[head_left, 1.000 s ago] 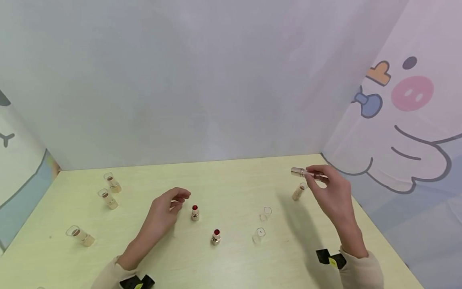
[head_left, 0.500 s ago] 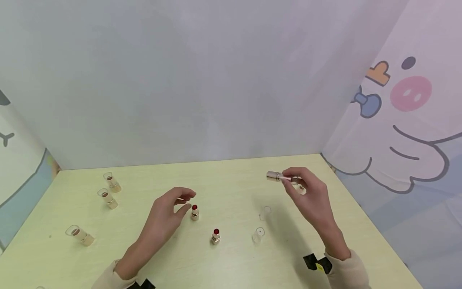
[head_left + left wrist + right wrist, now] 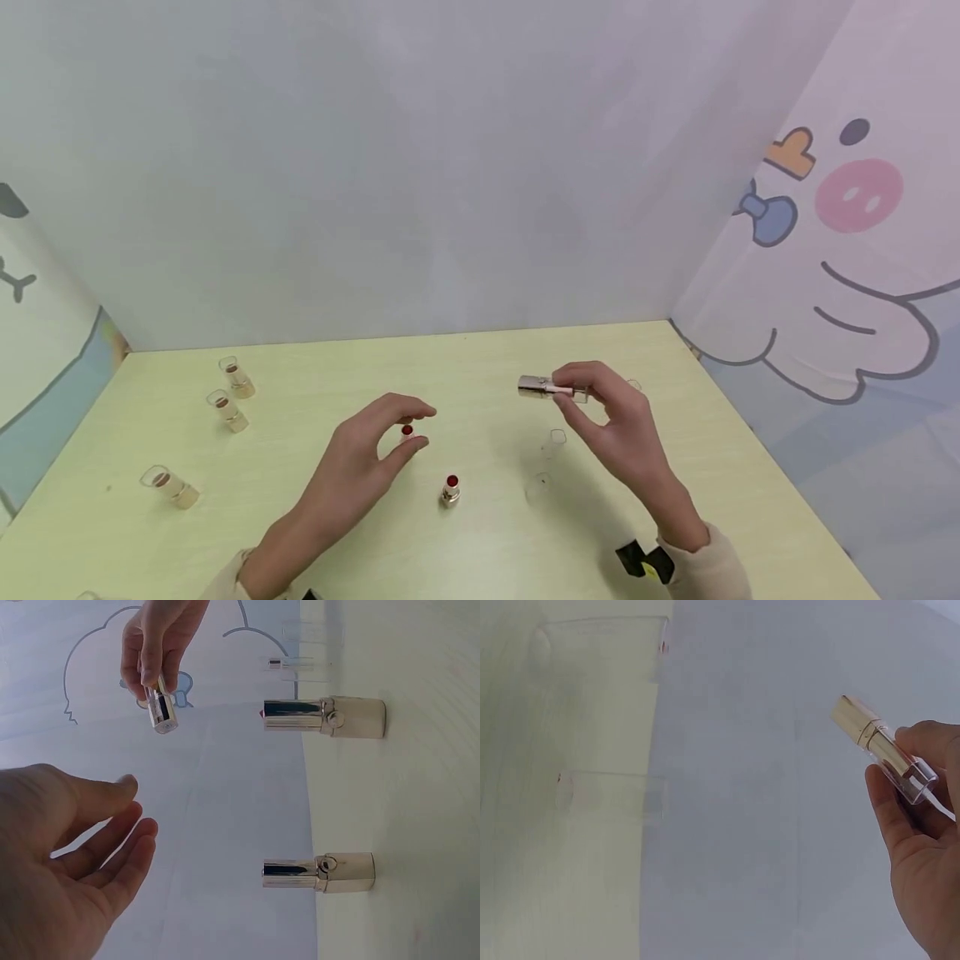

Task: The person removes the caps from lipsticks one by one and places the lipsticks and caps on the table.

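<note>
My right hand [image 3: 618, 421] pinches a lipstick [image 3: 534, 386] above the table between thumb and fingers. It lies nearly level, gold base pointing left, and a clear cap covers its other end in the right wrist view. My left hand [image 3: 363, 462] holds nothing; thumb and fingers are spread apart, facing the right hand. Behind the left fingers an uncapped red lipstick [image 3: 407, 432] stands partly hidden. Another uncapped lipstick [image 3: 451, 492] stands upright closer to me. Both show upright gold bases in the left wrist view. Two clear caps [image 3: 556, 440] [image 3: 615, 799] stand on the table below the right hand.
On the left of the table stand several capped lipsticks [image 3: 237, 379] [image 3: 171, 488]. One more capped lipstick [image 3: 634, 384] is mostly hidden behind the right hand. A pale curtain [image 3: 420, 167] closes off the back, and printed cloth [image 3: 862, 275] hangs at the right.
My right hand has carried the lipstick leftward and slightly down, toward the middle. My left hand has moved a little right, its thumb and fingers spreading wider. The standing lipsticks stay put.
</note>
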The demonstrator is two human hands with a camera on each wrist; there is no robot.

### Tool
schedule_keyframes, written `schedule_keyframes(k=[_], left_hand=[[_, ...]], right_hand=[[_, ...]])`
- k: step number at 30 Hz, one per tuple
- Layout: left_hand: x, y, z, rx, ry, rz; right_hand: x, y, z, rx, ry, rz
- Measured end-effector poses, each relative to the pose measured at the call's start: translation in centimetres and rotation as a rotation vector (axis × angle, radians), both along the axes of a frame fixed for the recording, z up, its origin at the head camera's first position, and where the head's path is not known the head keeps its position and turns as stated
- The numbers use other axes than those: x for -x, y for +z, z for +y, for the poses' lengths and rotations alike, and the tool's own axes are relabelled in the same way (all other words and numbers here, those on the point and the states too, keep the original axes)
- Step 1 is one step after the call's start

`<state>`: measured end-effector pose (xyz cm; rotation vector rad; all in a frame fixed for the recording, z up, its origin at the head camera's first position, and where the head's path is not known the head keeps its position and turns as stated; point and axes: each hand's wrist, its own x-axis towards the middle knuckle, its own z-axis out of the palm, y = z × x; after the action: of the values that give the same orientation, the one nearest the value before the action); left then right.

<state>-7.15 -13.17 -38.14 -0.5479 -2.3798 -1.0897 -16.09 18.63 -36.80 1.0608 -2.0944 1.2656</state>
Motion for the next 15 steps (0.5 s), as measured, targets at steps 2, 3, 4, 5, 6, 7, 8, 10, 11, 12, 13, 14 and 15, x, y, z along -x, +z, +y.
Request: schedule_keyframes(k=[2,3,4,5,6,7,8,10,11,12,13,14,15], left_hand=[[-0.2,0.2,0.2,-0.010,-0.029,0.016],[-0.3,0.2,0.3,-0.018,-0.040,0.017],[-0.4,0.3,0.4,-0.027,-0.051,0.019],[-0.5,0.3,0.5,-0.031,-0.061,0.031],[-0.5,0.3,0.6,-0.035,-0.069,0.036],[-0.6,0.3,0.7,-0.034,-0.073,0.041],[-0.7,0.2,0.8,-0.035,-0.078,0.040],[-0.8,0.2,1.0,-0.029,-0.083,0.040],[-0.9,0.2,1.1,-0.023,-0.087,0.043],[-0.9,0.2,1.1,-0.021,-0.093,0.037],[-1.0,0.2,1.2,-0.016,-0.096,0.035],[-1.1,0.2,1.3,-0.012,-0.101,0.033],[-1.1,0.2,1.4,-0.007,-0.105,0.037]], right_hand=[[-0.2,-0.2,-0.5,0.006,0.028,0.007],[-0.3,-0.3,-0.7,0.007,0.044,0.012],[-0.4,-0.4,-1.0,0.005,0.058,0.018],[-0.5,-0.5,-1.2,0.000,0.071,0.025],[-0.7,-0.6,-1.4,-0.006,0.084,0.031],[-0.8,-0.7,-1.7,-0.012,0.095,0.036],[-0.9,-0.7,-1.9,-0.016,0.108,0.039],[-1.2,-0.8,-2.2,-0.023,0.127,0.038],[-1.3,-0.9,-2.4,-0.024,0.136,0.033],[-1.4,-0.9,-2.6,-0.024,0.146,0.028],[-1.6,-0.9,-2.8,-0.024,0.154,0.024],[-1.7,-1.0,-3.0,-0.024,0.166,0.023],[-1.9,-1.1,-3.2,-0.027,0.178,0.023]])
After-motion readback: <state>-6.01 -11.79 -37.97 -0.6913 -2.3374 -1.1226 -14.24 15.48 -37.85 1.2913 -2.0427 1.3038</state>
